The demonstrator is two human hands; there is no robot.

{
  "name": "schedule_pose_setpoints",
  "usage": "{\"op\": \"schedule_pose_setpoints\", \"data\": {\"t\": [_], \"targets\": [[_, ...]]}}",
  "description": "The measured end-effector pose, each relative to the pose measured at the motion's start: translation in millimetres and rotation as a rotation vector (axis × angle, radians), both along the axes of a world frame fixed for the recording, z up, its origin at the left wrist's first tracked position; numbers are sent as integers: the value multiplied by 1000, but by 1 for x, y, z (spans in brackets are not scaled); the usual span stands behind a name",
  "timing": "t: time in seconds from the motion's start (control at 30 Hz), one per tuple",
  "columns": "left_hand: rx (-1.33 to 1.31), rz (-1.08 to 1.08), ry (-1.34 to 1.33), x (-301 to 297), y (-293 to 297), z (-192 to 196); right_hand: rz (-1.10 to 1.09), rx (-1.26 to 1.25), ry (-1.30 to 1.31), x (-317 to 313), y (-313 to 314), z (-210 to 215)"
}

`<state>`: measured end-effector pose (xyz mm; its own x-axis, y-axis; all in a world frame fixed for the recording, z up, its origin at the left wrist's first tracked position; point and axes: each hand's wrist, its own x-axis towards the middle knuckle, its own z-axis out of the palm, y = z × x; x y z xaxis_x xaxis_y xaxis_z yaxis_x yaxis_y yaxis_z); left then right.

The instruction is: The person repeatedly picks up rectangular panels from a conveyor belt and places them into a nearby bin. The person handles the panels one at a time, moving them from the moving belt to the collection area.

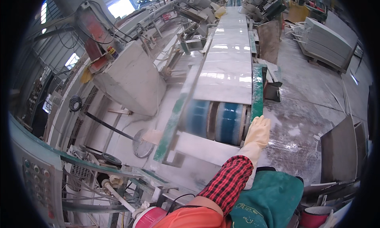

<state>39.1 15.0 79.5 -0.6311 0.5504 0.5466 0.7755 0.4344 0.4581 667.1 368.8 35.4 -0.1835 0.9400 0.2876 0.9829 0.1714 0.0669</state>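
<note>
My left hand (pixel 258 133), in a cream rubber glove, lies at the near end of the green side rail (pixel 258 91) of a conveyor. Its fingers are stretched out, close together, and nothing shows in them. A red-and-black checked sleeve covers the forearm. Just left of the glove is a wet blue roller or belt end (pixel 229 123) with dark bands. Beyond it a long, glossy white slab surface (pixel 227 61) runs away along the conveyor. My right hand does not show.
A control panel (pixel 39 180) with several buttons stands at the lower left. Left of the conveyor is a large whitish block-shaped housing (pixel 130 77). Stacked slabs (pixel 328 40) stand at the far right, and a dark panel (pixel 338 150) leans nearer. A red bucket (pixel 314 217) sits at the lower right.
</note>
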Motion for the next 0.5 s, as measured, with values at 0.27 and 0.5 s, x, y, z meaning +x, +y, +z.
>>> {"op": "schedule_pose_setpoints", "data": {"t": [0.27, 0.5], "targets": [[90, -92, 64, -6, 7, -12, -202, -219, 1101, 50, 30, 3], [29, -129, 38, -4, -4, -3, -277, -379, 1616, -76, -40, 114]]}}
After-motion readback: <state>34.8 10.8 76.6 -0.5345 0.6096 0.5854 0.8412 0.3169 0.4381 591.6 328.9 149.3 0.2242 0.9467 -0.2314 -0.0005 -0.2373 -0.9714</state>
